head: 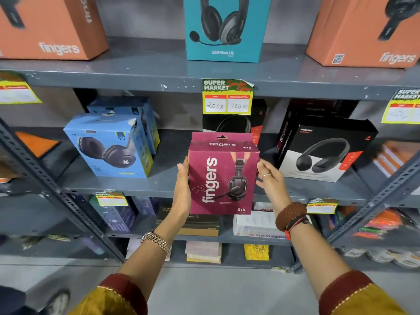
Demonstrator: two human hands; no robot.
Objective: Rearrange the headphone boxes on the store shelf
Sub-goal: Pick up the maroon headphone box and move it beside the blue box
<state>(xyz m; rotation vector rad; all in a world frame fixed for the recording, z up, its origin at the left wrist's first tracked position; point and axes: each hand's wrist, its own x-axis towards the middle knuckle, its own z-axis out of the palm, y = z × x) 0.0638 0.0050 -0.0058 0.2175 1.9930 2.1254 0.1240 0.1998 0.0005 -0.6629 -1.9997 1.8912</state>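
Observation:
A maroon "fingers S10" headphone box [223, 176] is upright in front of the middle shelf [159, 185], held between both hands. My left hand [183, 187] presses flat against its left side. My right hand [270, 178] grips its right side with curled fingers. On the same shelf a blue headphone box [111, 146] stands at the left with another blue box behind it. A black-and-white Rockerz box [322, 148] stands at the right. A black box [236, 126] sits behind the maroon one, partly hidden by a price tag.
The top shelf carries a teal USB headset box [223, 28] between two orange "fingers" boxes [50, 26] [363, 30]. Yellow price tags [227, 96] hang from the shelf edges. Slotted steel uprights [56, 189] frame the bay. Lower shelves hold assorted small boxes.

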